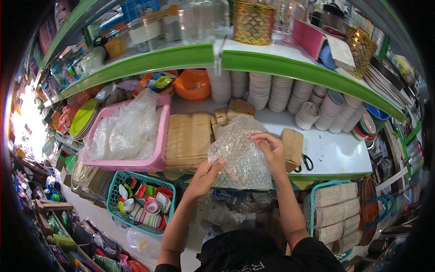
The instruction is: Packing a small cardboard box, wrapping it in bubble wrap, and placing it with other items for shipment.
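A sheet of clear bubble wrap [238, 159] hangs between my two hands, in front of the white shelf. My left hand [205, 176] pinches its left edge between thumb and fingers. At the upper right of the sheet, my right hand [272, 149] grips it with thumb and forefinger. Just behind the wrap lie flattened brown cardboard pieces [188, 137]. To the right of my right hand stands a small brown cardboard box [292, 148], with black-handled scissors [307, 162] beside it. Whether anything lies behind the wrap is hidden.
A pink basket [162, 136] of plastic wrap sits left. Below it, a teal basket [117, 214] holds colourful bowls and cups. Another teal basket [308, 210] at right holds bubble-wrapped bundles. Stacked white bowls [280, 93] line the shelf's back. A green-edged upper shelf [289, 64] overhangs it.
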The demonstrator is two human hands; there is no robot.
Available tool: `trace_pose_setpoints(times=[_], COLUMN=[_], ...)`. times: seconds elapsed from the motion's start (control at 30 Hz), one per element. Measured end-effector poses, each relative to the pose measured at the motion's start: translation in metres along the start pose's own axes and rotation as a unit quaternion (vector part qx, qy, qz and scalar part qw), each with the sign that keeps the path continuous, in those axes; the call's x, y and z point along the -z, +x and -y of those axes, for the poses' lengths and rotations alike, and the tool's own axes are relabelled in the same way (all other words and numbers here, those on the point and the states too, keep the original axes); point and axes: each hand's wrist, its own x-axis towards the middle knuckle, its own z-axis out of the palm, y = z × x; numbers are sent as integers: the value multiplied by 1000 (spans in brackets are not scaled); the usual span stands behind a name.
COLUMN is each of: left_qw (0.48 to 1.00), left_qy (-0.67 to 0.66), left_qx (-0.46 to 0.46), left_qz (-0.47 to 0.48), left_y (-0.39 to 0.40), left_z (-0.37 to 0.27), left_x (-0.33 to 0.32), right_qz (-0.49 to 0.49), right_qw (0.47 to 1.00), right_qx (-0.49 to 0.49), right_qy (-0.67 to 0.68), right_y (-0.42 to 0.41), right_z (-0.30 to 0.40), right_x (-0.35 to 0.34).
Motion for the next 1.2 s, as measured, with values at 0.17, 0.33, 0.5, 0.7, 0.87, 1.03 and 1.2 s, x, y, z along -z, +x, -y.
trace_pose_setpoints(times=[0.17,0.33,0.5,0.7,0.87,1.03,1.2], left_qw=[997,979,993,997,999,999,992], left_qy=[15,-7,-30,2,-21,-15,99], left_qx=[-51,91,-6,16,26,9,-72], left_qz=[59,183,114,74,10,-29,-24], left_y=[1,22,45,72,96,112,105], left_z=[-3,17,48,36,52,89,89], left_x=[-57,-71,-91,-119,-137,-138,-143], right_qz=[-22,-45,-66,-182,-232,-202,-171], right_qw=[1000,998,989,979,963,945,942], right_qx=[-4,-3,4,-41,-41,-122,-133], right_qy=[6,42,134,78,-131,-226,-258], right_y=[-15,-20,-25,-34,-48,-50,-46], right_z=[3,11,29,-9,-54,-60,-57], right_x=[40,70,89,138,154,147,145])
